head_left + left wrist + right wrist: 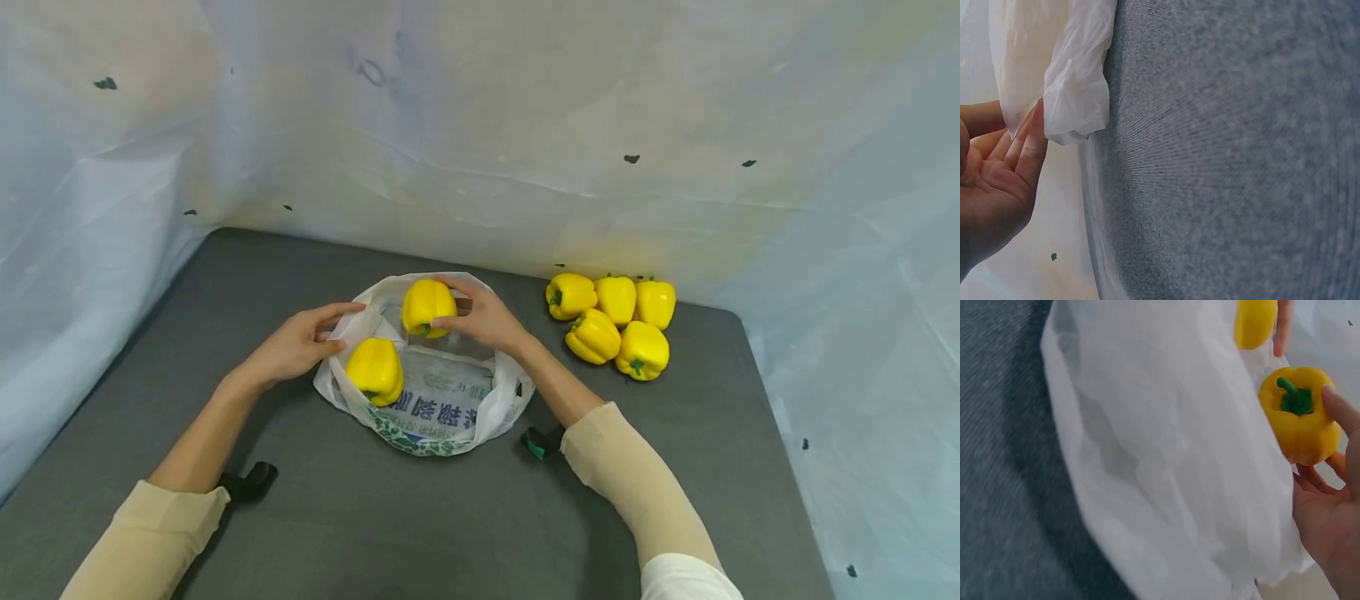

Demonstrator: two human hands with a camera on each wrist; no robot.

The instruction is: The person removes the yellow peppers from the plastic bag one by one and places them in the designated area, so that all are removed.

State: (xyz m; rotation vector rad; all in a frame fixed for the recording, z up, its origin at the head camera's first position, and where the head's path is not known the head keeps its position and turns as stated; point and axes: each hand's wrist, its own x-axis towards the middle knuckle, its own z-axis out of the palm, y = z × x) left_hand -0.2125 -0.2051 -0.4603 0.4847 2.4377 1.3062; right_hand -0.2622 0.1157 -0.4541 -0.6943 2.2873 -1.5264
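A white plastic bag (498, 408) with printed characters lies with its mouth spread wide. My left hand (300, 340) holds the bag's left rim; in the left wrist view, the thumb and fingers of that hand (1004, 169) have the thin film between them. My right hand (487, 317) grips a yellow bell pepper (427, 307) over the far part of the bag's mouth. The green stem of this pepper (1300, 419) faces the right wrist camera. A second yellow bell pepper (375, 371) sits inside the bag at its left side.
Several more yellow bell peppers (617, 300) stand grouped at the table's back right. The dark grey table (420, 533) is bordered by pale plastic sheeting (487, 142) behind and at both sides. Black straps with cameras (251, 483) show at both wrists.
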